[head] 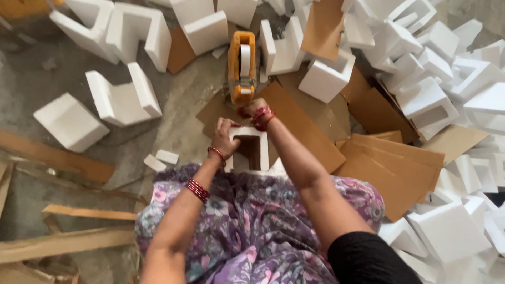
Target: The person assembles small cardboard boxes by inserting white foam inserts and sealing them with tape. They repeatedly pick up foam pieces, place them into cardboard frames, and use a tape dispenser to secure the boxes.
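Note:
My left hand (225, 138) grips the left side of a white U-shaped foam block (261, 149) that rests against my lap, its hollow facing up. My right hand (256, 109) reaches past the block's far end and holds the handle of an orange tape dispenser (241, 66), which carries a roll of pale tape and stands on the floor in front of me. Red bangles sit on both wrists. My fingers around the dispenser handle are partly hidden.
Several white foam corner blocks (125, 100) lie scattered on the grey concrete floor (47, 73), heaped thickly at the right (447, 79). Brown cardboard sheets (389, 168) lie under and right of the block. Wood strips (68, 242) lie at the left. My floral skirt (252, 221) fills the bottom.

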